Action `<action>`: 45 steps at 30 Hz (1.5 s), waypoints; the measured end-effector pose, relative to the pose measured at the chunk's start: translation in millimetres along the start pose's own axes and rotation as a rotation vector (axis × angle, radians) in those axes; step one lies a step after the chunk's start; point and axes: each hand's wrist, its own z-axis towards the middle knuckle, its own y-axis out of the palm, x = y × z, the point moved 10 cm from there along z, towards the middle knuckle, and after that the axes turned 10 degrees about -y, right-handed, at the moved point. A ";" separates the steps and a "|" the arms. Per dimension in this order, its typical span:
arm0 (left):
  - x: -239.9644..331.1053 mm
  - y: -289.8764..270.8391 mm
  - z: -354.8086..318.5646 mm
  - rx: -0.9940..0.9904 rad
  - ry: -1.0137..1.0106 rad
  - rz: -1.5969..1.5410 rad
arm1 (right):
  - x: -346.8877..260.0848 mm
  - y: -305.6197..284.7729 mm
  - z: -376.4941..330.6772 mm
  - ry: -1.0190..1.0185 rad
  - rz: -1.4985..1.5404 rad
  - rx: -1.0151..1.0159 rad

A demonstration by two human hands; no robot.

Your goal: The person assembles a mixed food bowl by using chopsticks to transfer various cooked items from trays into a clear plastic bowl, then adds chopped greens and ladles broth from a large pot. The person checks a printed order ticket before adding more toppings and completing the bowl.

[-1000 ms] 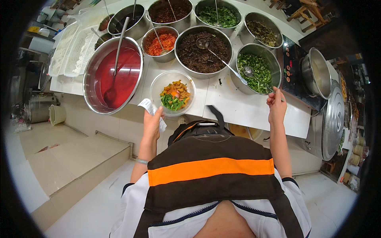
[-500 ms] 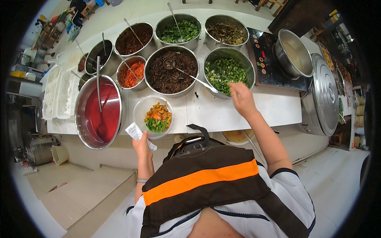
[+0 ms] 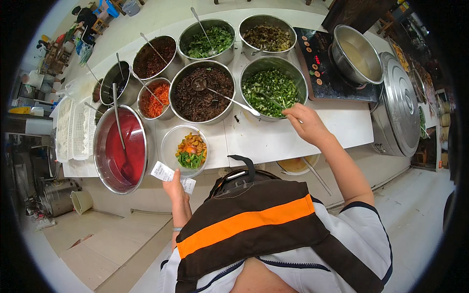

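My right hand (image 3: 309, 126) pinches the handle of a spoon (image 3: 274, 101) at the near rim of a steel pot (image 3: 306, 94) of chopped green onions (image 3: 268, 84). The spoon's bowl lies among the greens. My left hand (image 3: 178, 191) is closed on a white printed paper slip (image 3: 162, 171), which sticks out on both sides of the fingers. Just beyond that hand, a clear round bowl (image 3: 168, 163) stands at the table's near edge. Diced orange-yellow pieces (image 3: 193, 142) and cut green vegetables (image 3: 191, 159) lie in it.
Left of the onions stands a pot of dark minced topping (image 3: 207, 106) with a ladle (image 3: 199, 84). Chopped red pepper (image 3: 155, 99), red liquid (image 3: 126, 151) and several other pots surround it. An induction cooker (image 3: 312, 63) carries a steel pan (image 3: 337, 53); a large lidded pot (image 3: 398, 105) stands to the right.
My right hand has taken hold of the spoon in the green onions. The view has shifted slightly, while my left hand keeps the slip beside the clear bowl.
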 end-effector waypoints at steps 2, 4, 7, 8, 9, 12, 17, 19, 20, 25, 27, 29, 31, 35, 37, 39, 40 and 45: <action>0.1 2.8 0.7 -0.038 0.011 -0.036 | 2.7 -8.5 -3.4 0.015 0.050 0.071; -3.3 4.5 1.8 -0.066 0.003 -0.074 | 5.4 -12.4 -1.2 0.018 0.078 0.134; -9.1 5.7 6.4 -0.078 -0.035 -0.114 | 6.3 -7.4 11.6 -0.012 0.080 0.161; -10.5 5.2 8.2 -0.070 -0.051 -0.108 | 5.4 -4.9 12.9 -0.021 0.082 0.129; -11.4 4.9 9.8 -0.065 -0.064 -0.107 | 4.2 -2.4 14.0 -0.031 0.085 0.096; -10.2 3.9 11.0 -0.044 -0.042 -0.092 | 4.3 -6.2 -8.9 0.025 0.124 -0.067; -9.2 6.2 8.9 -0.032 -0.027 -0.111 | 33.9 -15.0 -26.2 0.301 0.363 0.060; -1.3 5.5 5.6 -0.018 0.015 -0.079 | 51.3 -17.1 -30.6 0.430 0.511 0.175; 3.2 4.0 2.0 -0.007 0.040 -0.052 | 59.7 -20.0 -33.8 0.485 0.581 0.233; 32.7 5.3 -27.1 -0.083 0.108 0.017 | 83.5 -46.4 -54.1 0.600 0.690 0.439; 47.8 11.1 -43.3 -0.121 0.121 0.020 | 84.6 -51.0 -60.8 0.623 0.699 0.482; 65.2 24.3 -58.2 -0.176 0.132 0.014 | 82.0 -57.2 -64.2 0.620 0.707 0.529; 81.9 43.9 -73.7 -0.244 0.151 -0.026 | 77.8 -68.8 -66.9 0.619 0.714 0.595; 105.1 88.5 -98.4 -0.387 0.101 -0.082 | 50.3 -114.0 -65.5 0.492 0.671 0.723; 113.3 112.9 -106.3 -0.465 0.086 -0.074 | 24.9 -142.3 -64.0 0.370 0.602 0.802; 114.1 131.0 -109.5 -0.478 0.044 -0.044 | -8.3 -158.8 -60.4 0.197 0.679 0.829; 115.0 140.7 -113.1 -0.530 0.033 -0.037 | -25.7 -162.8 -58.9 0.128 0.672 0.815; 109.9 155.9 -115.6 -0.510 0.029 0.005 | -121.7 -119.5 -36.5 -0.303 0.098 0.330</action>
